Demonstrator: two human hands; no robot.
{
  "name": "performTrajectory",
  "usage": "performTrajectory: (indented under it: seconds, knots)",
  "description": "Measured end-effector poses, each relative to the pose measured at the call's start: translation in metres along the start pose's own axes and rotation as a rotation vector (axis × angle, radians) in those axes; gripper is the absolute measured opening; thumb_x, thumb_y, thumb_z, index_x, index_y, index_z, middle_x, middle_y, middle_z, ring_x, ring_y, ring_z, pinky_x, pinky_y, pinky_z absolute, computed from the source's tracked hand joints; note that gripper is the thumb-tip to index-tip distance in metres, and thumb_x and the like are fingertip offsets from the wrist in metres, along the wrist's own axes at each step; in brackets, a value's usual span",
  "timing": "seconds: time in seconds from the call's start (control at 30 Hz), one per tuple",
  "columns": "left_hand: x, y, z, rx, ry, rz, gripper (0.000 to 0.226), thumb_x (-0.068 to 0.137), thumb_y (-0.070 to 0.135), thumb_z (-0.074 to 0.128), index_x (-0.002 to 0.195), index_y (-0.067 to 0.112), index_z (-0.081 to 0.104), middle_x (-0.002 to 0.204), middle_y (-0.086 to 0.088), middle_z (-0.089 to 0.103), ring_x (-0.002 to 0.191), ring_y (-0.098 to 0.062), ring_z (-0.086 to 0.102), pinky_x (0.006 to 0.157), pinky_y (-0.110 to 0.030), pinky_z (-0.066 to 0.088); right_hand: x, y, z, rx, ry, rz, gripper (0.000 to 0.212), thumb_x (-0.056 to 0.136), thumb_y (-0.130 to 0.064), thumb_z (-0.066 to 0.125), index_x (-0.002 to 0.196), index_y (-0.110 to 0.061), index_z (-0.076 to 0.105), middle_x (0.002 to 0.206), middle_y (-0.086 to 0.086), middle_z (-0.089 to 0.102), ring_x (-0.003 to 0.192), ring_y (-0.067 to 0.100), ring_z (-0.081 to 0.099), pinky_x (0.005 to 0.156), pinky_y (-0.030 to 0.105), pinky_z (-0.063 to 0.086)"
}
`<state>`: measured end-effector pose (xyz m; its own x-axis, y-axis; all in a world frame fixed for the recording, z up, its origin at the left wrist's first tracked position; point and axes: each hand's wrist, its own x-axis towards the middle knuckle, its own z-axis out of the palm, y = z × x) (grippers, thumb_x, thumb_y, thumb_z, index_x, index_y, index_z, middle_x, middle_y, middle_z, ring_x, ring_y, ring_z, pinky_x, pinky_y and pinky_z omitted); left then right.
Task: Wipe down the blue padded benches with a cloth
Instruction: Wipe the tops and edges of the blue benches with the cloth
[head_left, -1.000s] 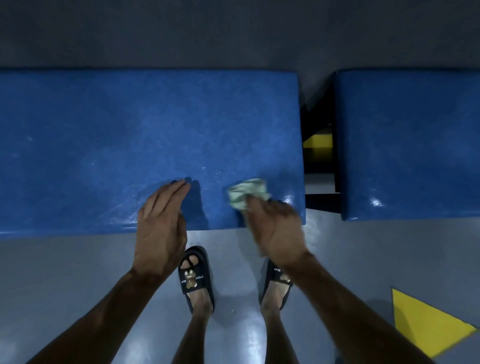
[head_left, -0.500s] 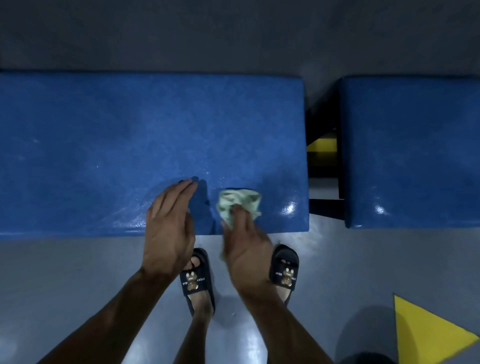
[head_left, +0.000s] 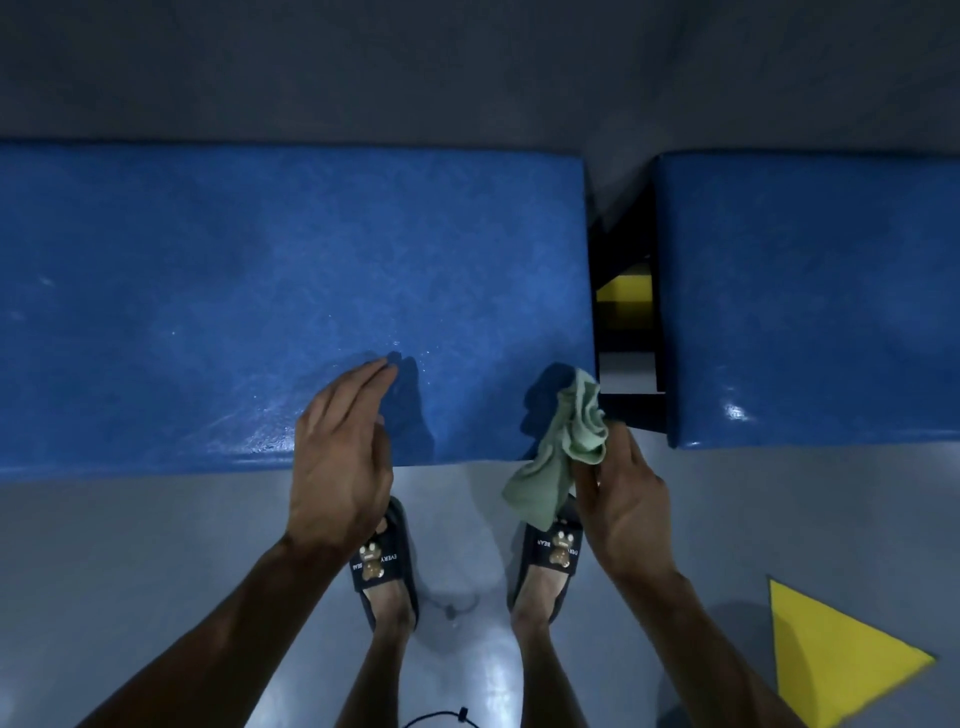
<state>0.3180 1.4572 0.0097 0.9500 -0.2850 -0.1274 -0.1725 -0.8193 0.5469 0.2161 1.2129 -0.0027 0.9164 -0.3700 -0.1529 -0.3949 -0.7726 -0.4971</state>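
Left hand (head_left: 340, 457) flat, palm down, fingers straight and pressed together, pointing forward and slightly right; fingertips rest on desk (head_left: 260, 291) near its front edge. Left forearm runs up from lower left, wrist straight. Right hand (head_left: 621, 499) back-up at desk's right front corner, fingers curled in pinching grip on bunched green cloth (head_left: 566, 447). Right forearm enters from lower right, angled inward. Both arms bare. Feet in dark slides, between forearms.
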Motion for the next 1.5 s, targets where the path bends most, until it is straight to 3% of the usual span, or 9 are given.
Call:
performTrajectory:
  seconds: [0.37, 0.47, 0.6, 0.7, 0.87, 0.97, 1.1, 1.3, 1.5]
  knots:
    - [0.000, -0.004, -0.003, 0.014, -0.013, -0.002, 0.050, 0.094, 0.010, 0.039, 0.143, 0.012, 0.049, 0.148, -0.002, 0.049, 0.134, -0.018, 0.040, 0.112, -0.027, 0.024, -0.010, -0.053, 0.025, 0.126, -0.216, -0.081, 0.041, 0.087, -0.024, 0.065, 0.124, -0.026, 0.047, 0.121, -0.004, 0.048, 0.082, 0.015, 0.064, 0.068, 0.029, 0.057]
    - [0.002, -0.005, -0.006, 0.005, -0.017, -0.002, 0.049, 0.095, 0.012, 0.039, 0.143, 0.012, 0.049, 0.148, -0.002, 0.049, 0.133, -0.019, 0.042, 0.110, -0.022, 0.022, -0.007, -0.028, 0.006, 0.160, -0.072, 0.033, 0.037, 0.081, -0.014, 0.071, 0.112, -0.027, 0.055, 0.109, -0.008, 0.052, 0.082, 0.008, 0.057, 0.068, 0.011, 0.042]
    - [0.005, -0.008, -0.006, 0.005, -0.017, -0.002, 0.049, 0.095, 0.012, 0.039, 0.143, 0.014, 0.049, 0.148, 0.000, 0.048, 0.134, -0.018, 0.041, 0.111, -0.019, 0.020, -0.003, 0.013, -0.012, 0.132, 0.235, 0.280, 0.032, 0.077, 0.000, 0.072, 0.104, -0.011, 0.060, 0.102, 0.008, 0.057, 0.082, 0.010, 0.050, 0.067, 0.015, 0.032]
    - [0.006, -0.010, -0.007, 0.017, -0.021, -0.012, 0.048, 0.095, 0.011, 0.039, 0.142, 0.012, 0.050, 0.147, -0.001, 0.049, 0.132, -0.019, 0.042, 0.111, -0.010, 0.013, 0.000, 0.001, 0.009, 0.192, 0.275, 0.320, 0.028, 0.076, 0.001, 0.066, 0.102, -0.007, 0.060, 0.102, 0.010, 0.056, 0.081, 0.001, 0.043, 0.069, 0.013, 0.035]
    - [0.006, -0.013, -0.009, 0.023, -0.029, -0.023, 0.048, 0.096, 0.012, 0.038, 0.143, 0.014, 0.050, 0.148, 0.001, 0.048, 0.133, -0.017, 0.041, 0.110, -0.016, 0.017, -0.007, -0.028, 0.032, 0.293, 0.347, 0.453, 0.043, 0.076, -0.001, 0.070, 0.115, -0.012, 0.057, 0.107, 0.010, 0.053, 0.088, 0.017, 0.055, 0.077, 0.027, 0.045]
    - [0.007, -0.012, -0.010, 0.014, -0.034, -0.037, 0.048, 0.096, 0.012, 0.039, 0.142, 0.015, 0.050, 0.148, 0.002, 0.048, 0.132, -0.018, 0.042, 0.111, -0.018, 0.019, -0.023, -0.076, 0.058, 0.506, 0.279, 0.388, 0.046, 0.082, -0.008, 0.067, 0.120, -0.032, 0.055, 0.113, 0.001, 0.052, 0.095, 0.010, 0.057, 0.082, 0.024, 0.049]
    - [0.010, -0.015, -0.015, 0.013, -0.027, -0.020, 0.048, 0.095, 0.010, 0.040, 0.142, 0.014, 0.050, 0.147, 0.002, 0.048, 0.131, -0.017, 0.042, 0.111, -0.017, 0.019, -0.029, -0.134, 0.089, 0.398, 0.122, 0.243, 0.044, 0.077, -0.007, 0.069, 0.117, -0.021, 0.058, 0.110, -0.009, 0.046, 0.090, 0.000, 0.048, 0.079, 0.000, 0.036]
    - [0.015, -0.019, -0.025, 0.020, -0.044, -0.012, 0.047, 0.097, 0.011, 0.041, 0.143, 0.017, 0.049, 0.147, 0.003, 0.048, 0.132, -0.016, 0.039, 0.110, -0.012, 0.013, 0.003, -0.070, 0.033, 0.267, 0.041, 0.084, 0.035, 0.078, -0.013, 0.066, 0.113, -0.019, 0.063, 0.101, -0.005, 0.052, 0.079, -0.006, 0.045, 0.071, -0.005, 0.030]
    - [0.022, -0.027, -0.036, 0.023, -0.082, 0.017, 0.053, 0.095, 0.001, 0.052, 0.144, 0.021, 0.049, 0.147, 0.007, 0.047, 0.133, -0.014, 0.040, 0.111, -0.014, 0.013, 0.047, -0.042, 0.017, 0.021, 0.279, 0.384, 0.025, 0.082, -0.016, 0.060, 0.106, -0.008, 0.058, 0.100, 0.011, 0.055, 0.086, 0.031, 0.056, 0.067, 0.027, 0.036]
